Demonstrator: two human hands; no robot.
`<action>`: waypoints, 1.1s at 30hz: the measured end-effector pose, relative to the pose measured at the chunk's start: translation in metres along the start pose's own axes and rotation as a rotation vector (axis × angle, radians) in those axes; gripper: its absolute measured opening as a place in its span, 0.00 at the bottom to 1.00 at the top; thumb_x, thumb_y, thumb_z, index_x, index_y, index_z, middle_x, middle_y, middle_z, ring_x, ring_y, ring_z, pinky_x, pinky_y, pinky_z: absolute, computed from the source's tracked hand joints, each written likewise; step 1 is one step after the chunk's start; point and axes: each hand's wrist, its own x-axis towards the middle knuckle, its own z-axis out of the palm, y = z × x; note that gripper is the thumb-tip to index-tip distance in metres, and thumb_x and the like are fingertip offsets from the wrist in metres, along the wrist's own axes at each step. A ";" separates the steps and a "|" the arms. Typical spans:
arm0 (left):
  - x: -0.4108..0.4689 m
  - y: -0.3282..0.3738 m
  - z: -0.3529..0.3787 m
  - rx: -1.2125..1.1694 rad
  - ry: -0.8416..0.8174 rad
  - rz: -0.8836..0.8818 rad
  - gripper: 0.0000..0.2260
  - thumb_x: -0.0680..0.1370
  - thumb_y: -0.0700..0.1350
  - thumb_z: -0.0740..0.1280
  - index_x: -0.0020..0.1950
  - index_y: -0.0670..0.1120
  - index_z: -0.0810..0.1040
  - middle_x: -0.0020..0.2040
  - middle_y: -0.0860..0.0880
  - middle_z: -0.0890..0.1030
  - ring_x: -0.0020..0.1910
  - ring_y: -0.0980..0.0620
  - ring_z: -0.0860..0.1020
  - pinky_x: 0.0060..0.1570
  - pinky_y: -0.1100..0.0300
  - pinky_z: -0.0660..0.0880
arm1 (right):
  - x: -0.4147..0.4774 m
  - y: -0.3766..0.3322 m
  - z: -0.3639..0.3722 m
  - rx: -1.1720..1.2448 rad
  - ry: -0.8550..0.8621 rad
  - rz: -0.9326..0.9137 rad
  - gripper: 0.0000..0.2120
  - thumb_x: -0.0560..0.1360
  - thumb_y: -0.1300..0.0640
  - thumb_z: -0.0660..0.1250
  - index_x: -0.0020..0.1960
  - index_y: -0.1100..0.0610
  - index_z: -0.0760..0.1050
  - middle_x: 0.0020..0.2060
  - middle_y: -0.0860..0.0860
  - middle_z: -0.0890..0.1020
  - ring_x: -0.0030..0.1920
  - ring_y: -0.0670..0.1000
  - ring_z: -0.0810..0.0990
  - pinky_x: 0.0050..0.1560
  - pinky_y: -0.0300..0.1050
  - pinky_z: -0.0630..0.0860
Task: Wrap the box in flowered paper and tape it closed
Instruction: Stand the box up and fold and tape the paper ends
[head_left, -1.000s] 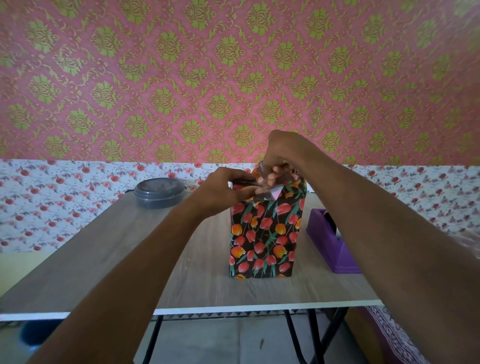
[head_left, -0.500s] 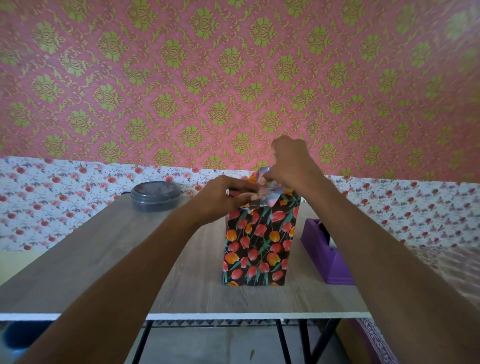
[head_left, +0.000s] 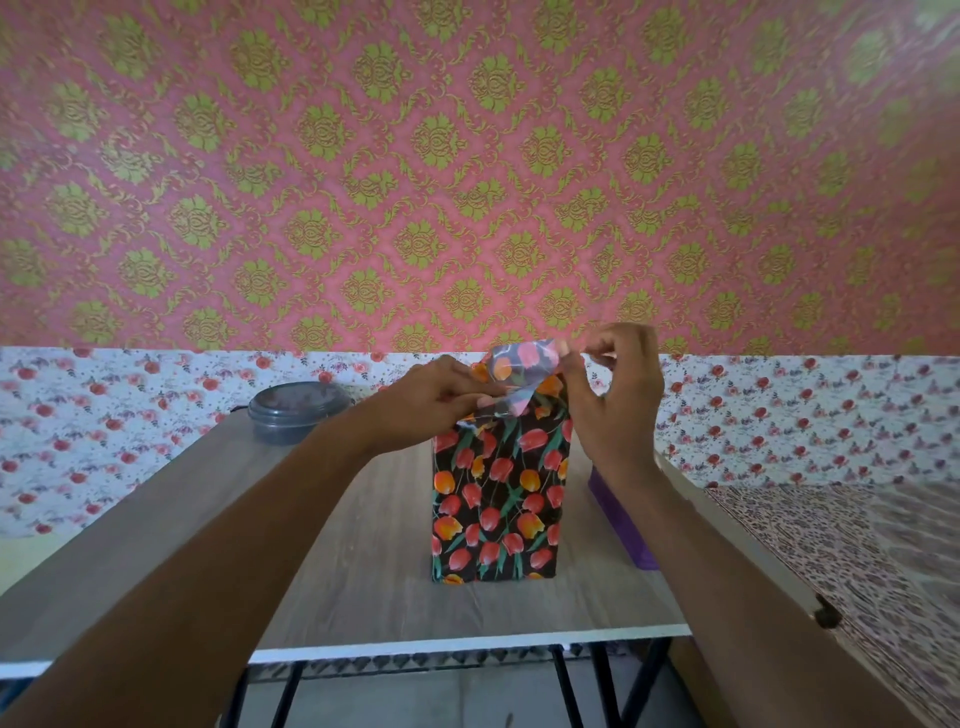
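Observation:
The box (head_left: 497, 499) stands upright in the middle of the wooden table (head_left: 363, 561), covered in black paper with red and orange tulips. At its top a loose paper flap (head_left: 519, 371) sticks up, its pale underside showing. My left hand (head_left: 441, 397) presses and pinches the paper at the top left edge of the box. My right hand (head_left: 615, 395) pinches the upper right corner of the raised flap between thumb and fingers.
A grey lidded round container (head_left: 296, 410) sits at the table's back left. A purple tape dispenser (head_left: 621, 519) lies right of the box, mostly hidden by my right arm. A patterned cloth (head_left: 857, 545) lies to the right.
My right hand has lifted the flap up and to the right, unfolding it from the box top. My left hand has stayed on the top left edge.

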 end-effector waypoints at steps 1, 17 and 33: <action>0.001 -0.001 0.000 0.011 0.010 -0.014 0.12 0.83 0.51 0.64 0.63 0.54 0.82 0.61 0.53 0.70 0.60 0.58 0.71 0.55 0.68 0.69 | -0.006 0.007 -0.002 0.017 -0.047 0.061 0.14 0.79 0.52 0.71 0.48 0.63 0.73 0.46 0.56 0.75 0.45 0.54 0.75 0.47 0.53 0.77; 0.034 0.065 0.002 0.061 0.309 -0.015 0.20 0.84 0.56 0.60 0.42 0.46 0.82 0.43 0.47 0.85 0.34 0.45 0.81 0.39 0.52 0.80 | -0.043 0.027 -0.004 0.600 -0.477 0.636 0.23 0.78 0.55 0.73 0.68 0.47 0.67 0.58 0.61 0.81 0.57 0.58 0.83 0.58 0.59 0.81; 0.066 0.088 0.019 0.007 0.324 -0.430 0.15 0.67 0.47 0.75 0.45 0.41 0.74 0.35 0.47 0.71 0.31 0.49 0.74 0.28 0.59 0.68 | -0.058 0.034 -0.003 0.602 -0.406 0.525 0.21 0.79 0.61 0.70 0.68 0.55 0.66 0.46 0.52 0.82 0.38 0.39 0.79 0.41 0.34 0.74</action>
